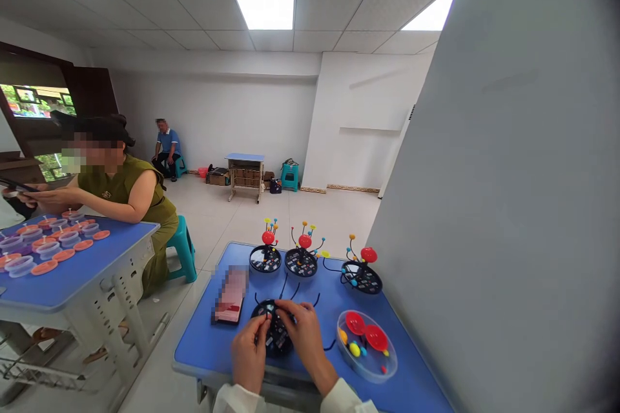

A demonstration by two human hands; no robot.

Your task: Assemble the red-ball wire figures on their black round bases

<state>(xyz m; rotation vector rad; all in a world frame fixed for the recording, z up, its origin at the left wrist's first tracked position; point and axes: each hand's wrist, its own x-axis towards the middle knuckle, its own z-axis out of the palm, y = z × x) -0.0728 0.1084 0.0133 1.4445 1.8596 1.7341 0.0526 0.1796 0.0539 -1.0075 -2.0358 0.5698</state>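
Observation:
Both my hands rest on a black round base near the front edge of the blue table. My left hand grips its left side, fingers curled onto the disc. My right hand covers its right side and pinches something small on top that I cannot make out. Thin black wire arms stick out from behind the base. To the right lies a clear round dish holding red half-spheres and small coloured balls.
Three finished models with red balls stand along the far side. A phone lies left of the base. A grey wall borders the right. Another person sits at a neighbouring table with orange lids.

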